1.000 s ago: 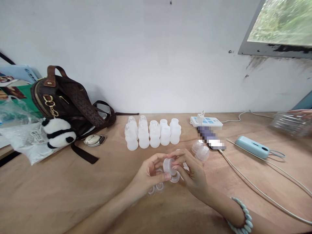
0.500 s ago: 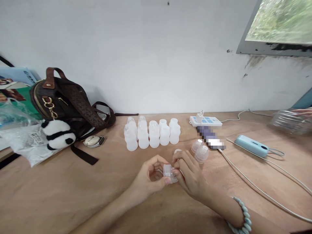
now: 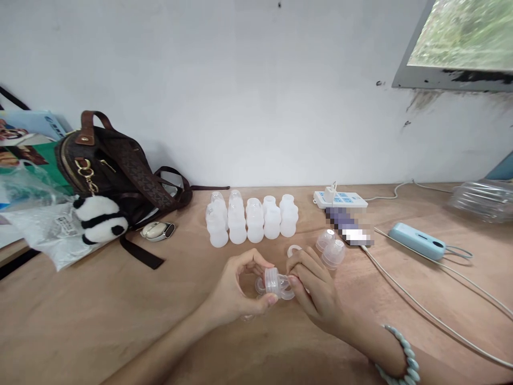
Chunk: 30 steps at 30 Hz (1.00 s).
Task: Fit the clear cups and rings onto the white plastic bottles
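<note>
My left hand (image 3: 236, 286) and my right hand (image 3: 316, 286) meet over the wooden table (image 3: 80, 321), both gripping a small translucent plastic bottle part (image 3: 276, 282) between thumb and fingertips. Other clear pieces lie on the table just under the left hand. A white ring (image 3: 294, 250) lies beyond my right fingers. Two clear domed caps (image 3: 331, 247) stand to its right. Several white plastic bottles (image 3: 250, 219) stand in rows behind the hands. My right wrist wears a pale bead bracelet (image 3: 401, 361).
A brown handbag (image 3: 112, 166) with a panda plush (image 3: 100, 219) sits at back left, beside plastic bags (image 3: 36, 224) and a small mouse-like device (image 3: 157, 230). A power strip (image 3: 340, 199), cables (image 3: 420, 310), a light blue gadget (image 3: 417, 241) and a clear plastic container (image 3: 481, 199) occupy the right.
The plastic part has come down from upright in my fingers to lying sideways nearer the table. The other person's hand at the far right container has left the view.
</note>
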Each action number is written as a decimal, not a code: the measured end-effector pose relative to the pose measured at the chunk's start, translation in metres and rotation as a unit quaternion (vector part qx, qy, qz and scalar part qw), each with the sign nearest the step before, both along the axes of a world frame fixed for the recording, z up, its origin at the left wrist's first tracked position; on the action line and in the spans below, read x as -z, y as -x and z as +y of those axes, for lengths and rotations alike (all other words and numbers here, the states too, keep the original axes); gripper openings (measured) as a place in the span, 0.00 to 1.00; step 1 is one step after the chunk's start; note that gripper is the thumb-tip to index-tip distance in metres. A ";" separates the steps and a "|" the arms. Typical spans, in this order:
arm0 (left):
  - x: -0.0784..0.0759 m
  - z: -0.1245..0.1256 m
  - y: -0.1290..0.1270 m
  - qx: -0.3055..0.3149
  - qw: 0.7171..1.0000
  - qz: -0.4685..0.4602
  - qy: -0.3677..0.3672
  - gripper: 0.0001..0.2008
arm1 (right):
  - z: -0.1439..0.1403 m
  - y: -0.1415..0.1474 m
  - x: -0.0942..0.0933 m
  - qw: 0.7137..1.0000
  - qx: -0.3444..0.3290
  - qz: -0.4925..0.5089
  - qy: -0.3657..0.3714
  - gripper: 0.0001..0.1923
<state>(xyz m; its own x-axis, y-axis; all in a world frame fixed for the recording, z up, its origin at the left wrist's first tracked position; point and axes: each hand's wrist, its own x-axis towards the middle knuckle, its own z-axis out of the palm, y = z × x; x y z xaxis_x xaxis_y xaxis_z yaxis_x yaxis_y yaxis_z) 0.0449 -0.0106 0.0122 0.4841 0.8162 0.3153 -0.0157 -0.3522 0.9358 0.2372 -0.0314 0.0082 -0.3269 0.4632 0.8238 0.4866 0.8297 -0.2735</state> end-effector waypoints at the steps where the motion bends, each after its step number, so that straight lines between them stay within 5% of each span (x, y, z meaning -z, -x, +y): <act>1: 0.000 0.001 0.001 0.002 1.000 -0.003 0.000 0.17 | -0.001 0.000 0.000 1.000 -0.003 0.004 0.001 0.12; 9: 0.001 0.004 0.006 0.016 1.000 -0.009 0.006 0.16 | 0.001 -0.005 -0.001 1.000 -0.009 0.003 -0.014 0.12; 14: -0.001 0.008 0.004 0.035 0.997 -0.012 0.068 0.18 | 0.008 -0.009 0.003 0.997 -0.003 -0.048 0.052 0.05; 17: 0.001 0.006 0.001 0.047 0.996 -0.011 0.081 0.18 | 0.008 -0.007 0.001 0.995 -0.031 -0.084 0.054 0.20; 20: -0.001 0.002 0.000 0.047 0.996 0.016 0.067 0.20 | 0.007 -0.005 -0.001 0.995 -0.050 -0.085 0.034 0.17; 23: -0.021 0.012 0.002 0.016 0.999 0.042 -0.001 0.24 | 0.007 -0.009 -0.001 0.999 -0.034 -0.036 0.022 0.18; 25: -0.046 0.033 0.003 -0.068 0.991 0.079 -0.089 0.16 | 0.008 -0.012 -0.001 1.000 -0.003 0.001 0.013 0.20; 28: -0.089 0.084 0.002 -0.194 0.920 0.226 -0.253 0.13 | 0.011 -0.016 -0.003 0.999 0.031 0.031 0.000 0.20; 30: -0.109 0.120 -0.001 -0.185 0.849 0.415 -0.268 0.20 | 0.012 -0.017 -0.004 0.999 0.036 0.034 0.000 0.19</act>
<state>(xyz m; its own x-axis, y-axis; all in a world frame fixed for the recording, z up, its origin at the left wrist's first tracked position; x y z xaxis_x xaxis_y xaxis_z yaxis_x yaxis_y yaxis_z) 0.0459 0.1097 0.1216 0.4635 0.8079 0.3639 0.7759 -0.5684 0.2738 0.2545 -0.0191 0.0119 -0.2363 0.4843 0.8424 0.5261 0.7926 -0.3081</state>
